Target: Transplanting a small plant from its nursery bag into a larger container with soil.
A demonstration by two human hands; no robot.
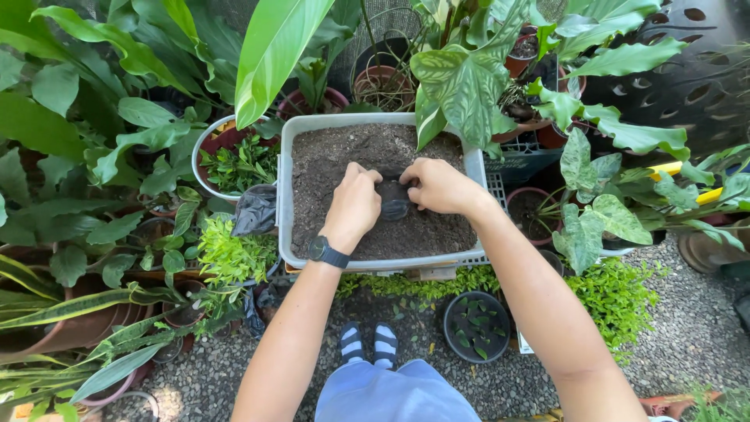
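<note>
While both hands, left hand [353,205] and right hand [440,186], clench fingers round a small black pot [394,200], soil fills the grey tub [284,187].

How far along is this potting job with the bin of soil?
Done: the white bin already holds plenty of dark soil. In hand: the left hand and right hand both grip a small black pot pressed down into the soil; how full it is cannot be seen. Left: no plant sits in that pot yet, and another black pot of seedlings waits on the gravel below.
</note>
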